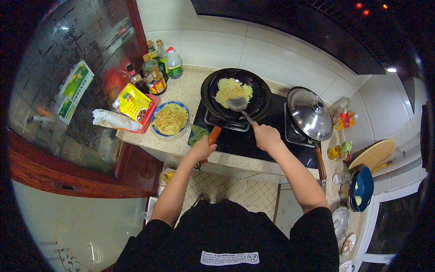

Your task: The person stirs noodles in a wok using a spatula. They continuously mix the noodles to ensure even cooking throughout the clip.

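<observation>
My right hand (267,136) grips the handle of a metal spatula (237,103), whose blade rests on the lower edge of a pale yellow-green pancake (233,91). The pancake lies in a black wok (260,108) over the left burner. My left hand (202,149) is closed around a wooden handle (214,135) at the cooktop's front left, beside a green cloth (198,134). How that handle joins the wok is unclear. To the left, browned pancakes (171,119) fill a blue-rimmed plate (155,131).
A lidded pan (311,114) stands on the right burner, its handle jutting over the counter's front edge. Several sauce bottles (155,76) and a red basket (147,119) with packets stand at the left. Farther right are an oil bottle (335,152), a round wooden board (373,154) and a blue bowl (366,183).
</observation>
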{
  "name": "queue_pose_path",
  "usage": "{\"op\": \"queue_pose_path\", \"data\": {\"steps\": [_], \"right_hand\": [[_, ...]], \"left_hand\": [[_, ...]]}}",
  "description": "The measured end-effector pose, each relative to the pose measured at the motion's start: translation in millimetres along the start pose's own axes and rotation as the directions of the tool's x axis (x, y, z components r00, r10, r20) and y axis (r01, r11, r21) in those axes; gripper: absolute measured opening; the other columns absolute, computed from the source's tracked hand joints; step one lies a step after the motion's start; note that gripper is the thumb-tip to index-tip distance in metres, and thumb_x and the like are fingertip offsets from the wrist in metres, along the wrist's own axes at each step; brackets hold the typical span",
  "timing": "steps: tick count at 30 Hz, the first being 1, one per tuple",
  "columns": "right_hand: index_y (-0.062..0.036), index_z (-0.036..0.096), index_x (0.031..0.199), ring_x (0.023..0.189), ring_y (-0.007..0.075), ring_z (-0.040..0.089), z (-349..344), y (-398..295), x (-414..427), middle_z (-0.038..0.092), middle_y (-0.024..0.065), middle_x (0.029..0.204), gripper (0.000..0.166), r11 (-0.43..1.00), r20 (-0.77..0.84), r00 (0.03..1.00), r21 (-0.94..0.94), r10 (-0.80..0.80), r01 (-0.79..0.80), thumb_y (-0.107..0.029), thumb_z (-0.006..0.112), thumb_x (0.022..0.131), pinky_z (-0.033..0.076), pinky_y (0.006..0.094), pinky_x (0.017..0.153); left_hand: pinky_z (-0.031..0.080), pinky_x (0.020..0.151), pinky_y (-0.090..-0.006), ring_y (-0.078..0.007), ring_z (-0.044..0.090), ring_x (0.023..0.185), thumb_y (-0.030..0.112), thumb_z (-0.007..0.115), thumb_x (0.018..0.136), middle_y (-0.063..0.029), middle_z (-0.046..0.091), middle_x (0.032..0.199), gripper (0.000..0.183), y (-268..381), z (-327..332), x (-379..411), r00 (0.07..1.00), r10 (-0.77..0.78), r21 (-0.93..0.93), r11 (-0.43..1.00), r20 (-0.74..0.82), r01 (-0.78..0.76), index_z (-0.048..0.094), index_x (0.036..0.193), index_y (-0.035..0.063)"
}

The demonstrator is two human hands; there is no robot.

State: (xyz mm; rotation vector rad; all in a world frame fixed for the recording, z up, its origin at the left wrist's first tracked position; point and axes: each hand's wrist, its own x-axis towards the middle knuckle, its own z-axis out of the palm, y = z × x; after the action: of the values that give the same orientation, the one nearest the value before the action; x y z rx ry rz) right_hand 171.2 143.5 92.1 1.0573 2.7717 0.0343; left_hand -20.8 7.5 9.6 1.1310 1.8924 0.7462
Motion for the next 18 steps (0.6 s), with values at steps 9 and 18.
{"op": "queue_pose_path", "data": {"steps": [9,18], "right_hand": [[-0.0104,0.05,0.116,0.089,0.035,0.057,-18.1,30.3,7.8,0.058,0.0218,0.095,0.05,0.913,-0.013,0.983,0.371,0.186,-0.168,-0.005,0.054,0.067,0.046,0.0406,0.077],[-0.0007,0.055,0.091,0.081,0.0337,0.061,-9.1,2.0,4.0,0.061,0.0197,0.087,0.019,0.962,-0.013,0.977,0.174,0.214,-0.209,-0.007,0.049,0.074,0.05,0.0412,0.069]], "left_hand": [[0.043,0.033,-0.0334,-0.023,0.054,0.041,0.022,0.052,0.082,-0.0176,0.054,0.071,0.036,-2.7,0.3,1.9,1.0,0.018,0.006,1.0,0.011,-0.018,0.034,0.101,-0.0024],[0.043,0.033,-0.034,-0.0226,0.054,0.04,0.022,0.052,0.082,-0.017,0.053,0.069,0.037,6.4,-4.2,-4.4,0.997,-0.068,-0.038,0.997,0.042,0.07,0.033,0.102,-0.0025]]}}
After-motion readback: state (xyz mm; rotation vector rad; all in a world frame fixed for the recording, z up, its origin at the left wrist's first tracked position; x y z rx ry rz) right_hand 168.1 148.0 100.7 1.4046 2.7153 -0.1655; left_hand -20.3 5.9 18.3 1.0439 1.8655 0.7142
